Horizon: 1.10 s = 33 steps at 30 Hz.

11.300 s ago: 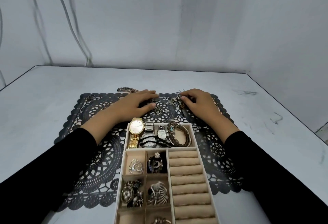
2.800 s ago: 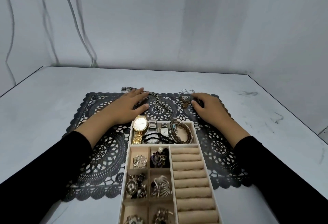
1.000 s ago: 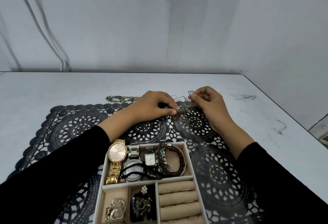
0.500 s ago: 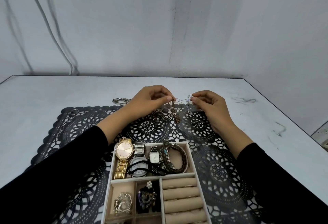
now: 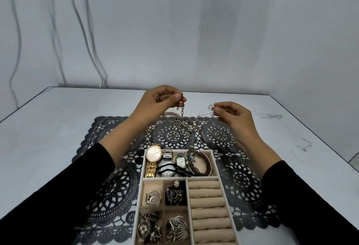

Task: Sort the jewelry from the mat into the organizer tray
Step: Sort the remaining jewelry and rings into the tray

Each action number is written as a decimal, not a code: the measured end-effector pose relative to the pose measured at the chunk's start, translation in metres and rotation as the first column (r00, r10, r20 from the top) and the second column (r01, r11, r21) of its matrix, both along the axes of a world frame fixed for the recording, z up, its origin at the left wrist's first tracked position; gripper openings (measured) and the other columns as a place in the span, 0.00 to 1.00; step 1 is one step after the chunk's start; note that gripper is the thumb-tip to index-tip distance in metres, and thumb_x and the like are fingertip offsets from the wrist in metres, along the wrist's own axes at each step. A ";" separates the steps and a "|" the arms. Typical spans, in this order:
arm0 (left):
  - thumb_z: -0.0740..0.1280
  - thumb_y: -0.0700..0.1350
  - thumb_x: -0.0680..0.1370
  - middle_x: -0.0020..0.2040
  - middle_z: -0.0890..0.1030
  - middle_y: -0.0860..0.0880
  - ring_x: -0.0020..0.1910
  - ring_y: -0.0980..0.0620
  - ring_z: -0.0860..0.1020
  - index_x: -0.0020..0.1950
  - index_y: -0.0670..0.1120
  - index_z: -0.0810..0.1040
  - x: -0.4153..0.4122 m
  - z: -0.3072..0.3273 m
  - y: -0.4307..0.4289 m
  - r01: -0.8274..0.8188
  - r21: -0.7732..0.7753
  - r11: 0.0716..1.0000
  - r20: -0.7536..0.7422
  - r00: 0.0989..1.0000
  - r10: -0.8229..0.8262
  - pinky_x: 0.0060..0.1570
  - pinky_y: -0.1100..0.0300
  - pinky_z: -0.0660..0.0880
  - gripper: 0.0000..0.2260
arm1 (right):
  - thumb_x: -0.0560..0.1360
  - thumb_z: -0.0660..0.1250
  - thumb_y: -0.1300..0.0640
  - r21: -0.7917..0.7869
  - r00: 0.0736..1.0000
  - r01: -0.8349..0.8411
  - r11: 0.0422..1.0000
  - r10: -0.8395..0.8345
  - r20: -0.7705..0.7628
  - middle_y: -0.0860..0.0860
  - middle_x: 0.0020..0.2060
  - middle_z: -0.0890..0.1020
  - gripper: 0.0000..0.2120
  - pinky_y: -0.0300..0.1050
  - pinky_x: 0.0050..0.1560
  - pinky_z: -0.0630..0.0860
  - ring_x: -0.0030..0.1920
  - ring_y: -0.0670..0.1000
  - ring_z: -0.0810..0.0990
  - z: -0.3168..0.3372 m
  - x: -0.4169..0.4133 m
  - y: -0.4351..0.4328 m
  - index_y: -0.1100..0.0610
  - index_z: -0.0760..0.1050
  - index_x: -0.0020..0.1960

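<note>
Pinching the top links of a chunky metal chain (image 5: 182, 120) between thumb and forefinger, the left hand (image 5: 159, 103) holds it up above the far part of the black lace mat (image 5: 116, 182), so the chain hangs straight while its lower part lies curled on the lace. Held that way, I'd say, its own weight draws it out of any snarl and shows where it ends. The right hand (image 5: 235, 116), a little lower and off to the side, has its fingers curled and nips a much finer silver piece (image 5: 210, 108). That piece is too thin for me to say whether it is a chain or an earring, and a thread of it seems to trail toward the mat. The two hands stand apart, which looks to me like a way of stopping the fine piece catching in the heavy links. The organizer tray (image 5: 165, 178) sits on the near part of the mat, just below the hands, so either piece has only a short way to go. Its long far compartment holds a gold watch (image 5: 153, 153), other watches and braided bracelets (image 5: 204, 164). The small squares on the left hold brooch-like pieces, and the padded ring rolls (image 5: 208, 204) on the right look bare. A small ring (image 5: 105, 121) lies at the mat's far left corner, not yet sorted. My guess is the chain belongs with the bracelets, lowered slowly so it coils rather than spills over the rim.
</note>
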<state>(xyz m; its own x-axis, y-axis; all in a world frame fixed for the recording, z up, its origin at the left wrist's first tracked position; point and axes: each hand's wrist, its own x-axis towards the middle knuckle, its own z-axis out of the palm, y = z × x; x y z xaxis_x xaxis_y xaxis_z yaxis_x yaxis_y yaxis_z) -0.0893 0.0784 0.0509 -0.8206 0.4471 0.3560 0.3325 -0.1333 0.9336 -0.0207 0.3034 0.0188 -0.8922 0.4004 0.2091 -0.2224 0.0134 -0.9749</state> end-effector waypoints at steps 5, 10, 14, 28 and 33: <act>0.68 0.39 0.78 0.47 0.86 0.45 0.48 0.48 0.84 0.51 0.42 0.81 0.021 0.014 -0.015 -0.044 0.022 0.999 -0.031 0.999 0.045 0.52 0.60 0.79 0.04 | 0.71 0.72 0.65 0.019 0.997 -0.059 0.998 0.060 -0.039 0.54 0.43 0.85 0.06 0.40 0.47 0.79 0.45 0.49 0.83 0.010 0.017 -0.025 0.57 0.82 0.46; 0.68 0.38 0.77 0.46 0.86 0.44 0.48 0.47 0.84 0.51 0.40 0.81 0.047 0.024 -0.030 -0.070 0.056 0.996 -0.050 0.996 0.073 0.51 0.60 0.79 0.04 | 0.71 0.72 0.65 0.008 0.989 -0.119 0.993 0.119 -0.088 0.54 0.44 0.86 0.06 0.38 0.45 0.78 0.46 0.50 0.84 0.027 0.041 -0.046 0.57 0.82 0.47; 0.68 0.37 0.78 0.46 0.86 0.44 0.48 0.48 0.84 0.52 0.40 0.81 0.070 0.033 -0.042 -0.080 0.072 0.994 -0.086 0.993 0.086 0.50 0.62 0.79 0.05 | 0.71 0.72 0.65 -0.024 0.978 -0.166 0.986 0.162 -0.134 0.54 0.43 0.85 0.06 0.38 0.44 0.78 0.44 0.50 0.84 0.039 0.062 -0.061 0.58 0.82 0.47; 0.68 0.37 0.78 0.46 0.86 0.45 0.49 0.47 0.84 0.51 0.41 0.81 0.152 0.045 -0.079 -0.096 0.109 0.989 -0.138 0.984 0.111 0.51 0.59 0.80 0.04 | 0.71 0.71 0.65 0.092 0.931 -0.327 0.940 0.338 -0.140 0.55 0.40 0.84 0.11 0.42 0.46 0.80 0.43 0.51 0.83 0.056 0.132 -0.093 0.60 0.78 0.53; 0.67 0.36 0.78 0.46 0.86 0.45 0.46 0.50 0.85 0.51 0.39 0.80 0.175 0.044 -0.086 -0.096 0.105 0.990 -0.158 0.981 0.112 0.48 0.63 0.79 0.04 | 0.70 0.72 0.65 0.142 0.899 -0.423 0.895 0.434 -0.057 0.57 0.42 0.84 0.15 0.47 0.49 0.80 0.45 0.53 0.83 0.055 0.154 -0.099 0.61 0.76 0.56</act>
<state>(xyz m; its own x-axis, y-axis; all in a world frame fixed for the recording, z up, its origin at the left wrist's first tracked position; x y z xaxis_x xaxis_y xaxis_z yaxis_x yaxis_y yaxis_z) 0.0856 -0.0072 0.0954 -0.7883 0.3193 0.5260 0.4958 -0.1767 0.8503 0.1335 0.2047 0.0736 -0.9479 -0.0502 0.3146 -0.3157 0.0162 -0.9487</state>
